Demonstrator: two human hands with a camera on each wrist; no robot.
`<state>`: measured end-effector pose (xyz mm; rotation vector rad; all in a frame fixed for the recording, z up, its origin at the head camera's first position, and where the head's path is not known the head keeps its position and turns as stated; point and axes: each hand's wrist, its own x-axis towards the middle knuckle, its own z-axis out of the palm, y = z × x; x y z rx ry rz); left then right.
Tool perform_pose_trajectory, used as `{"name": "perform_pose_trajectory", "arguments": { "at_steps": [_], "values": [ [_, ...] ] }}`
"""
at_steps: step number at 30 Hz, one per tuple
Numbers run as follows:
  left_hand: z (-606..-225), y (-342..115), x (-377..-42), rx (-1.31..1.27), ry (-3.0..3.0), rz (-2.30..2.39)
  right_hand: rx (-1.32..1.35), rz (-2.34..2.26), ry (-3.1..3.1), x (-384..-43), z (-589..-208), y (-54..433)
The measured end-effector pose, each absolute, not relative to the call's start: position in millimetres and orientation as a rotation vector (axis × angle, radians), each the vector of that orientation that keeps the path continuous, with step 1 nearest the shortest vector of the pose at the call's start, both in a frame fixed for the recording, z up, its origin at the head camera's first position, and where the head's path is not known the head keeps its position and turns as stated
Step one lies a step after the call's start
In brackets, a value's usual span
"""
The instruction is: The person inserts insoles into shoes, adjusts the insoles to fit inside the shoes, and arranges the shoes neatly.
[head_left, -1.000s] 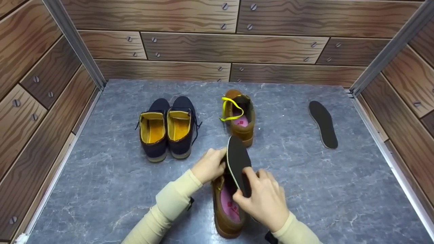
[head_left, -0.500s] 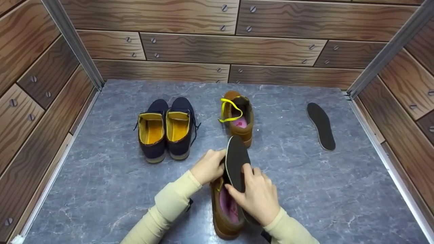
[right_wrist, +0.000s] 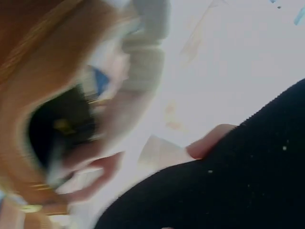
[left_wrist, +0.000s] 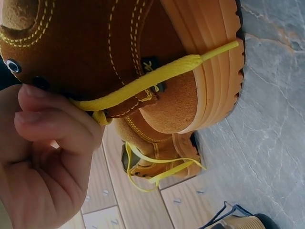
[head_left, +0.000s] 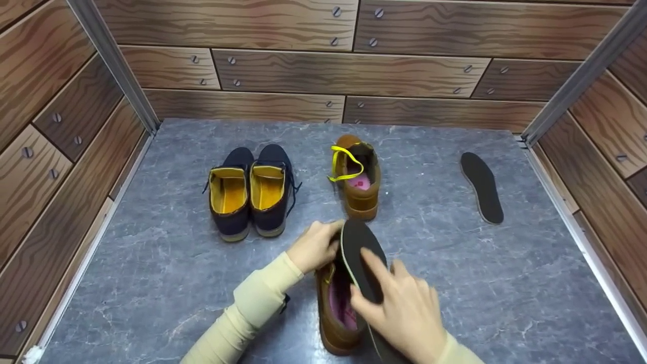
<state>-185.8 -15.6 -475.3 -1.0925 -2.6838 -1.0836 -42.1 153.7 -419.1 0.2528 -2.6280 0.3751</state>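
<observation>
My right hand (head_left: 407, 303) holds a long black insole (head_left: 361, 242) between thumb and fingers, the index finger lying along its dark face. The insole slants over the opening of a brown shoe (head_left: 337, 336) with a pink inside, hiding part of it. At the front of that shoe, my left hand (head_left: 314, 247) grips the upper. In the left wrist view, the curled fingers of the left hand (left_wrist: 57, 138) pinch the shoe's edge by the eyelets, beside a yellow lace (left_wrist: 143, 86). The right wrist view is blurred, with the black insole (right_wrist: 228, 191) filling its lower right.
Another brown shoe (head_left: 363, 199) with a loose yellow lace stands just beyond. To the left is a pair of navy shoes (head_left: 268, 221) with yellow insides. A second black insole (head_left: 481, 187) lies on the grey surface at the right. Wood-patterned walls (head_left: 283, 71) enclose the sides and back.
My right hand and the insole have shifted right and nearer to me, so the insole's far tip sits lower. The left hand keeps its grip on the shoe.
</observation>
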Motion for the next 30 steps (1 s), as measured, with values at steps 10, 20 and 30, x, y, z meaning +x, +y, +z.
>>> {"name": "perform_pose_trajectory", "arguments": {
  "at_steps": [10, 20, 30],
  "values": [
    [-473, -15, -187, -1.09, -2.771, -1.174, 0.27, 0.103, -2.848, 2, -411, 150],
    [-471, -14, -186, -1.1, -2.759, -1.195, 0.318, 0.109, -3.052, -4, -429, 142],
    [-471, -13, -185, -1.067, -2.8, -1.166, 0.426, 0.314, -3.098, -24, -443, 131]
  ]
}}
